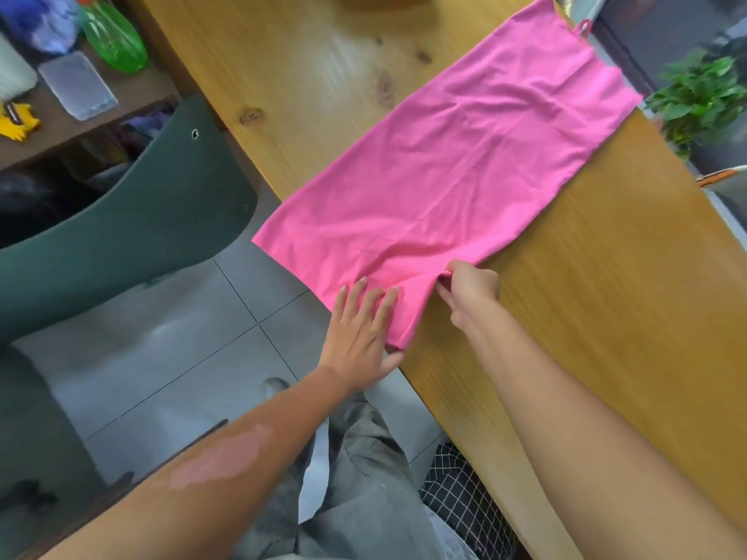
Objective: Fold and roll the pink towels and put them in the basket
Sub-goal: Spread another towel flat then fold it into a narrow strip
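Note:
A long pink towel (456, 167) lies spread along the wooden table (606, 297), running from the far right corner to the near edge, where its left part hangs over the table side. My left hand (359, 329) lies flat with straight fingers on the towel's near end. My right hand (469, 289) pinches the towel's near right edge, and the cloth bunches into a small fold there. No basket is in view.
A dark green chair (133, 224) stands left of the table. Behind it a low shelf holds a green bottle (115, 38) and a clear plastic box (77, 84). A potted plant (699, 95) sits beyond the table's right edge. Grey floor tiles lie below.

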The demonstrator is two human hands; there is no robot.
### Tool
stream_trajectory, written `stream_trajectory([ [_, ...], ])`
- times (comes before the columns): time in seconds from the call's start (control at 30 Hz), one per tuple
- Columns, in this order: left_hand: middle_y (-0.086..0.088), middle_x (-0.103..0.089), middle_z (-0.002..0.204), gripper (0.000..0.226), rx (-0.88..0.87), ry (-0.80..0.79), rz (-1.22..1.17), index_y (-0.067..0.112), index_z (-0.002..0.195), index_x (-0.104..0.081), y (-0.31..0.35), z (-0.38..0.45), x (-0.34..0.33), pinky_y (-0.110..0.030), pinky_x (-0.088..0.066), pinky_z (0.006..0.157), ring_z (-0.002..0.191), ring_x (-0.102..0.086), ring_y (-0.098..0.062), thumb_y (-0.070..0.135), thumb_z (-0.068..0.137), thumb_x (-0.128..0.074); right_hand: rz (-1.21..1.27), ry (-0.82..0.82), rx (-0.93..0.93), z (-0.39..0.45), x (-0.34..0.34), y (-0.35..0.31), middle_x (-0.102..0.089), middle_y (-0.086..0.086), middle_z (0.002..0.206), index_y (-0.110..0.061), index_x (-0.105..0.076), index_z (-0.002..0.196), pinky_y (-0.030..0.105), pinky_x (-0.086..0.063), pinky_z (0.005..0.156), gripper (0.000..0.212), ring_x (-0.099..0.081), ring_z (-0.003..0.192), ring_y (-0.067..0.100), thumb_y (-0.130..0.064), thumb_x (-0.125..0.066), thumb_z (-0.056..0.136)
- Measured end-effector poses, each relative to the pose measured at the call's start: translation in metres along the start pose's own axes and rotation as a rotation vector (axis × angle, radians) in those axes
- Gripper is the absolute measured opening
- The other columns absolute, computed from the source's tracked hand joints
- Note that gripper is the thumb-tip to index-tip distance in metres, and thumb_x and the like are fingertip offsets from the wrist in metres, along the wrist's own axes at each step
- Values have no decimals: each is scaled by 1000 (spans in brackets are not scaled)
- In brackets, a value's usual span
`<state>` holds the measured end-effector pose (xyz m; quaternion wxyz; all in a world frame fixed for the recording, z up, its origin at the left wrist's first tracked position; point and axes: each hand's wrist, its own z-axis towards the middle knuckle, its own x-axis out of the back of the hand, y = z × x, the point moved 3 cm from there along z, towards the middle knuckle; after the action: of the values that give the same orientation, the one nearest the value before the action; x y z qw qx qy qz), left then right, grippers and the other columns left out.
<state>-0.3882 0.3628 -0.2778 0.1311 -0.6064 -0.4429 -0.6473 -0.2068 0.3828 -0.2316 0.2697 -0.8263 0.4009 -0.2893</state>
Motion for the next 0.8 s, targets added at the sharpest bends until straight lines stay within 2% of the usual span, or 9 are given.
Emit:
stream_trajectory([
  [0.1, -13, -50, 138, 100, 113, 15, -35, 13, 152, -33, 7, 3, 2, -60, -26, 117, 141, -37, -40, 73, 77, -59, -29, -34, 13, -3, -6, -9, -65, 23, 105, 13, -61, 106, 22, -54, 47, 20, -69, 85, 27, 7, -59, 87],
  [0.2, -10, -52, 139, 82, 220, 70, -108, 10, 150, -37, 16, 5, 8, -53, -28, 118, 142, -38, -35, 55, 84, -58, -41, -85, 29, -7, -10, -18, -63, 20, 107, 12, -59, 111, 22, -55, 49, 24, -68, 89, 26, 7, -59, 88],
  [0.3, -9, -51, 144, 71, 244, 122, -271, 10, 150, -42, 19, 2, 12, -48, -23, 122, 147, -32, -33, 41, 86, -38, -114, -150, 72, -1, -12, -21, -63, 18, 108, 9, -57, 114, 29, -60, 61, 27, -66, 89, 23, -1, -62, 90],
  [0.37, -9, -50, 148, 65, 281, 165, -477, 9, 146, -48, 16, -3, 14, -41, -18, 124, 149, -29, -29, 34, 88, -33, -360, -95, 281, 4, -9, -29, -63, 12, 107, 0, -54, 113, 39, -57, 85, 28, -64, 95, 26, -14, -65, 90],
  [0.43, -7, -53, 146, 53, 335, 220, -670, 10, 141, -56, 10, -5, 18, -33, -24, 120, 145, -37, -24, 23, 92, -37, -570, -68, 689, 3, -5, -47, -55, 7, 115, -8, -50, 118, 33, -43, 98, 32, -57, 107, 26, -15, -60, 89],
  [0.53, 7, -68, 111, 34, 413, 290, -813, 20, 120, -65, -1, -1, 28, -29, -44, 91, 107, -60, -11, 26, 100, -38, -874, -473, 1178, 13, -6, -71, -49, 4, 135, -14, -53, 130, 34, -29, 114, 52, -42, 130, 20, -17, -52, 78],
  [0.6, 10, -65, 93, 30, 473, 318, -851, 20, 108, -65, -8, 3, 33, -28, -44, 78, 88, -57, -8, 32, 106, -38, -1290, -748, 1302, 32, -4, -81, -52, -5, 137, -22, -53, 134, 37, -19, 118, 58, -36, 137, 16, -30, -55, 77],
  [0.67, 1, -64, 89, 34, 501, 336, -854, 15, 102, -65, -12, 5, 36, -36, -46, 77, 85, -56, -18, 35, 107, -38, -1594, -812, 1420, 57, -5, -93, -56, -5, 135, -22, -56, 131, 38, -14, 117, 53, -41, 136, 19, -37, -65, 81],
  [0.8, 3, -62, 87, 33, 537, 450, -825, 14, 98, -66, -15, 2, 36, -30, -45, 77, 82, -54, -14, 34, 106, -41, -1546, -808, 1529, 79, -24, -123, -69, 2, 107, -14, -67, 105, 39, -32, 106, 17, -59, 110, 26, -22, -68, 90],
])
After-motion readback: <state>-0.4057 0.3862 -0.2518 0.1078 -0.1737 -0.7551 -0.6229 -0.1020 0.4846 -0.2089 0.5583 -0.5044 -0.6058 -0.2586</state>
